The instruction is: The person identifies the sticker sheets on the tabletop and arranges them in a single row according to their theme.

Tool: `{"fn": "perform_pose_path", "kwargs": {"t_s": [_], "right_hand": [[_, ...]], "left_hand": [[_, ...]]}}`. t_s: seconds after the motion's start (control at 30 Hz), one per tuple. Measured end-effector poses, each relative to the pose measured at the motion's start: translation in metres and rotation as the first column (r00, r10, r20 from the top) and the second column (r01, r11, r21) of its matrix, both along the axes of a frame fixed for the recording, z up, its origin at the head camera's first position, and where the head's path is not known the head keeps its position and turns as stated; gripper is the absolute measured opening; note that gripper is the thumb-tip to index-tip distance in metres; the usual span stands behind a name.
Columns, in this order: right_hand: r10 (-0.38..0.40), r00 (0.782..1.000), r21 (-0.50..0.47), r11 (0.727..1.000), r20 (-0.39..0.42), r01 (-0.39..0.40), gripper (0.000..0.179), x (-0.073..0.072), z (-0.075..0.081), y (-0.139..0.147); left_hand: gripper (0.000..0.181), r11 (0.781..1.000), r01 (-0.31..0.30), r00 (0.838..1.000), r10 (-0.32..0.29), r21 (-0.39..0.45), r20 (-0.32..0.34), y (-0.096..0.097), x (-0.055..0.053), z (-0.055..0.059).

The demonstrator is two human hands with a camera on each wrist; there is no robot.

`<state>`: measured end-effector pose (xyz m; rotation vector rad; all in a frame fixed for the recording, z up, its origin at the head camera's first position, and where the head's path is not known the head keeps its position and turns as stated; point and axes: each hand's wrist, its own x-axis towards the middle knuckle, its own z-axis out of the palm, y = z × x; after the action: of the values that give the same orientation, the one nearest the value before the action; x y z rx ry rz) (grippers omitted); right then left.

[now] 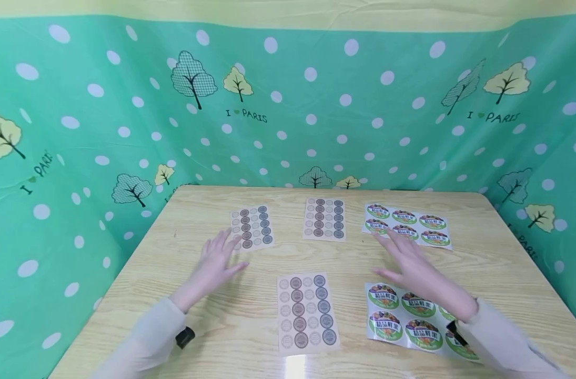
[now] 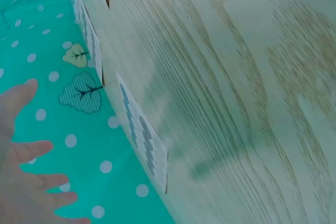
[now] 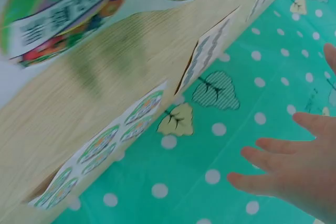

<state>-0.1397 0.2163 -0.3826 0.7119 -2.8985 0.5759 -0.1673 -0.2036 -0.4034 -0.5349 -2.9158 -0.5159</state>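
Observation:
My left hand (image 1: 213,266) is held over the left of the table with its fingers spread. In the head view its fingertips overlap the edge of a sheet of small round stickers (image 1: 252,227). My right hand (image 1: 413,268), fingers apart and holding nothing, is over the right side, between two sheets of oval fruit-picture labels, the far sheet (image 1: 426,217) and the near sheet (image 1: 395,309). Its forearm covers part of the near one. Both wrist views show the hands, left (image 2: 31,171) and right (image 3: 294,166), raised above the tabletop with nothing in them.
Another round-sticker sheet (image 1: 324,219) lies at the back middle, and a third (image 1: 308,314) nearer the front middle. The wooden table (image 1: 183,231) backs onto a green dotted curtain (image 1: 288,105) that also hangs along both sides. A light reflection shows at the table's front.

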Motion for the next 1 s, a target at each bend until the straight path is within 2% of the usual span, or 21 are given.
{"fn": "perform_pose_path", "kwargs": {"t_s": [0.3, 0.43, 0.63, 0.83, 1.0], "right_hand": [[0.046, 0.993, -0.063, 0.997, 0.111, -0.039, 0.072, -0.029, -0.003, -0.026], [0.075, 0.986, -0.097, 0.993, 0.146, -0.061, 0.07, -0.042, -0.003, -0.039], [0.115, 0.979, -0.124, 0.988, 0.168, -0.095, 0.065, -0.062, -0.007, -0.06], [0.175, 0.972, -0.142, 0.978, 0.155, -0.153, 0.059, -0.079, -0.012, -0.082], [0.178, 0.965, -0.142, 0.978, 0.194, -0.152, 0.055, -0.09, -0.016, -0.101]], "left_hand": [[0.057, 0.996, -0.016, 1.0, 0.018, 0.091, -0.021, -0.013, -0.008, -0.002], [0.055, 0.992, -0.035, 0.999, 0.035, 0.123, 0.0, -0.017, -0.013, -0.003], [0.052, 0.985, -0.045, 0.999, 0.043, 0.167, 0.014, -0.024, -0.024, -0.007], [0.05, 0.976, -0.068, 0.997, 0.058, 0.205, 0.055, -0.027, -0.034, -0.012], [0.048, 0.972, -0.085, 0.994, 0.068, 0.218, 0.084, -0.028, -0.04, -0.016]]}}
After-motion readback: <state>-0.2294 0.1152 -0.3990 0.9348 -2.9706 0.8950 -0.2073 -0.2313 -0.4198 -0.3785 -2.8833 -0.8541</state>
